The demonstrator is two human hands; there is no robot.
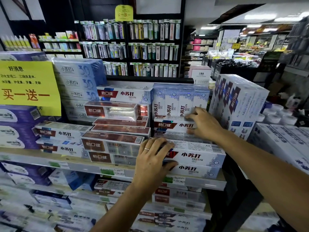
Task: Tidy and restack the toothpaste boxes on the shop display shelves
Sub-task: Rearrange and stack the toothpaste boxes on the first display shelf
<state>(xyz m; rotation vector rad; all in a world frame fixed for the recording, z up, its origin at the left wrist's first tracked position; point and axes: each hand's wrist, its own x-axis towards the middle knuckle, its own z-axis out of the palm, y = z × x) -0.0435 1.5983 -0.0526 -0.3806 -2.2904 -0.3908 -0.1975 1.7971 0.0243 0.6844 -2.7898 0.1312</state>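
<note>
Two hands at the right end of the shelf (206, 183): your left hand (153, 158) grips the end of the front white box (197, 155); your right hand (205, 124) presses spread fingers on the upper white box (173, 125). Glossy brown boxes (113, 144) crowd left, upright cartons (178, 102) behind.

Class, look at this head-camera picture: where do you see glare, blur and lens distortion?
Head view: glare flashes on the brown foil boxes; head view: the lower-shelf boxes at bottom left smear into blur; head view: wide-angle distortion makes the toothbrush rack posts lean; head view: ceiling lights blow out.
</note>
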